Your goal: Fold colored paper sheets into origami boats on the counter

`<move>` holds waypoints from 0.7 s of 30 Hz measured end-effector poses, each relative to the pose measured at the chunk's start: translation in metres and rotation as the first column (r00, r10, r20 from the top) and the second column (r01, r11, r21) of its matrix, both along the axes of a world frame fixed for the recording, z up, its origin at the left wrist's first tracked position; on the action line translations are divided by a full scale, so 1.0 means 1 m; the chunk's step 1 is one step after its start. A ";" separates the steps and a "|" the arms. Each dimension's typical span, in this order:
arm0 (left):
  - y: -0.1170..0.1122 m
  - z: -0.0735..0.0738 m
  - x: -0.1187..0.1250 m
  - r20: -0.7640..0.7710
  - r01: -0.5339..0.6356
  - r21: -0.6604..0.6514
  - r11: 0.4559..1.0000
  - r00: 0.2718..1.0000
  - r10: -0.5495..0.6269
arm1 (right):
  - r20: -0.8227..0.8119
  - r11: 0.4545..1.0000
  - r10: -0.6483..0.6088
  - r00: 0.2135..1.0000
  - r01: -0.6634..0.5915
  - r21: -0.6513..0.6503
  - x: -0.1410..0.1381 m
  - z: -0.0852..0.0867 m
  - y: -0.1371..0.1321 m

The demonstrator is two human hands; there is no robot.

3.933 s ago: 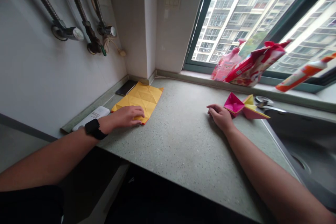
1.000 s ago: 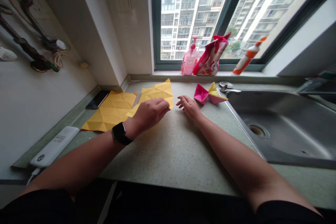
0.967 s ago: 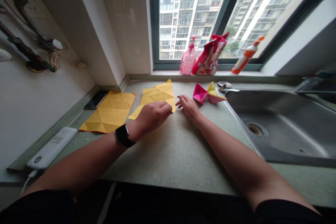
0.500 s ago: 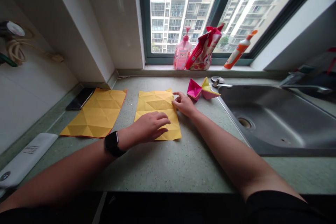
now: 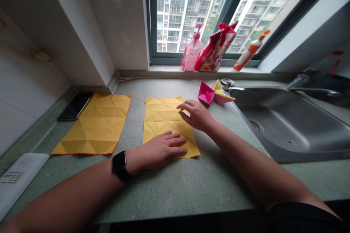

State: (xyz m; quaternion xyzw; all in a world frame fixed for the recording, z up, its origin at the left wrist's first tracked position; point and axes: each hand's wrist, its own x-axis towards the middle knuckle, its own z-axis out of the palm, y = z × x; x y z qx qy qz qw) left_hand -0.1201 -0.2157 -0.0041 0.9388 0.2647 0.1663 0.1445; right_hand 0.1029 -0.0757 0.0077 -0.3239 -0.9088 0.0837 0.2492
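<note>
A creased yellow sheet of paper [image 5: 158, 113] lies on the green speckled counter in front of me. My left hand [image 5: 164, 147] rests flat over its lower part, fingers stretched out and holding nothing. Over the sheet's right edge is my right hand [image 5: 195, 114], its fingers apart and a little bent; whether its fingertips touch the paper is hard to tell. Left of this sheet lies a second creased yellow paper [image 5: 101, 123] with an orange-red edge underneath. Beyond my right hand stand folded paper pieces, one magenta [image 5: 206, 93] and one yellow and pink [image 5: 222, 94].
A steel sink [image 5: 284, 120] is set into the counter at right. A dark phone [image 5: 74, 106] lies partly beneath the left paper, near a white device [image 5: 22, 174]. On the windowsill stand a pink pump bottle [image 5: 191, 54], a red bag [image 5: 216, 51] and an orange-white bottle [image 5: 250, 52].
My left hand has lowered from hovering with bent fingers to lying flat on the sheet. My right hand has lifted slightly off the right edge. The view has shifted a little.
</note>
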 end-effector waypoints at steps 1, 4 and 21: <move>0.000 0.000 0.000 0.010 0.016 -0.023 1.000 1.000 -0.016 | -0.020 0.989 0.143 0.990 -0.143 -0.030 -0.006 -0.001 -0.005; -0.001 -0.001 0.002 0.060 0.033 -0.083 0.996 0.998 -0.028 | -0.070 0.902 0.395 0.916 -0.401 -0.162 -0.022 -0.010 -0.016; -0.009 0.000 -0.001 -0.075 0.032 -0.051 0.998 0.997 -0.036 | 0.263 0.891 0.452 0.853 -0.413 -0.190 -0.105 -0.040 0.060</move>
